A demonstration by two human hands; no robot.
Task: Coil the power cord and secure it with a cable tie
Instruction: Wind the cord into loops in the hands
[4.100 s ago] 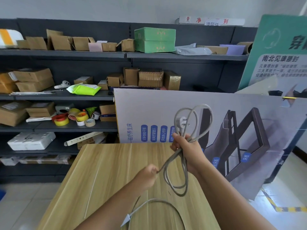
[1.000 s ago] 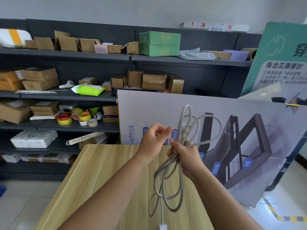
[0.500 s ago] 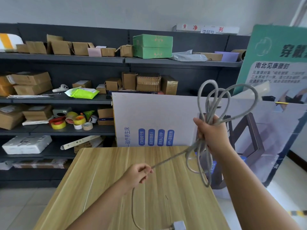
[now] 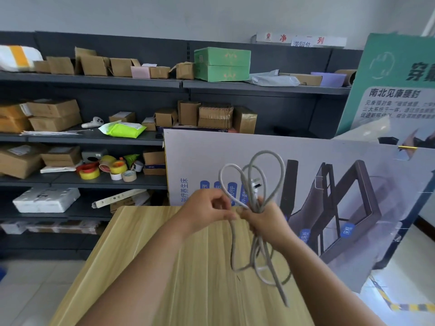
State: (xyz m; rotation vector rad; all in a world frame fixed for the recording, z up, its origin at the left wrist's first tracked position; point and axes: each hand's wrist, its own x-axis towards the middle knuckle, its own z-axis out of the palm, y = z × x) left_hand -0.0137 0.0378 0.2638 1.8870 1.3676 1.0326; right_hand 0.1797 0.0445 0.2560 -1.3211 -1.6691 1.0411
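Right hand [image 4: 266, 220] has a closed grip around the middle of the grey power cord [image 4: 255, 234] bundle, held up above the wooden worktop [image 4: 188, 278]. Above that grip several loops [image 4: 266, 165] fan upward; the white plug [image 4: 255, 184] sits among them, just over the fist. Below the grip more loops hang down, and one loose strand runs lowest, toward the near right — whether it touches the worktop, cannot tell.

Left hand [image 4: 207, 210] is just left of the right grip, fingers pinched narrow on a single strand where it meets the bundle; thumb and forefinger nearly touch the right hand's fingertips. That strand arcs up from the pinch into the left-most loop.

No cable tie on the bundle — coils are held only by the hands. Behind the grips a printed board [image 4: 329, 165] leans against dark shelves [image 4: 94, 137] of cardboard boxes.
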